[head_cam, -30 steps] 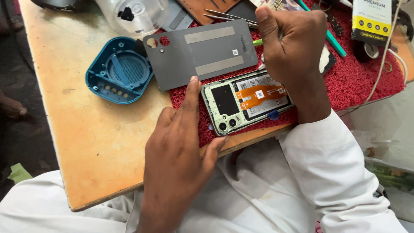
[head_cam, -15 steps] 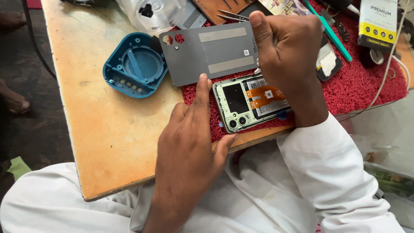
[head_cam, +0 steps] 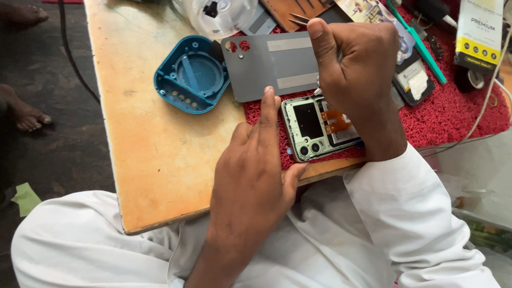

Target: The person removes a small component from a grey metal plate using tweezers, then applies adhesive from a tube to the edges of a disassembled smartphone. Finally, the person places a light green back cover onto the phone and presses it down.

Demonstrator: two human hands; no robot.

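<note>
At the far right edge of the red mat (head_cam: 453, 114) stands a tall narrow package (head_cam: 479, 34), yellow and black with a white panel — its top is cut off by the frame. A white label marks the dark part (head_cam: 413, 82) just left of it. Near the middle lies the opened phone (head_cam: 314, 128), pale green frame, back off, an orange flex strip showing inside; its right half is hidden under the right hand (head_cam: 354, 64). That hand is curled into a fist above the phone, thumb raised — whether it pinches a tool I cannot tell. The left hand (head_cam: 253, 176) steadies the phone's left edge, forefinger straight, thumb at the near edge. The grey back cover (head_cam: 272, 66) lies just beyond, beside a teal plastic housing (head_cam: 192, 74) on the wooden table (head_cam: 144, 149).
</note>
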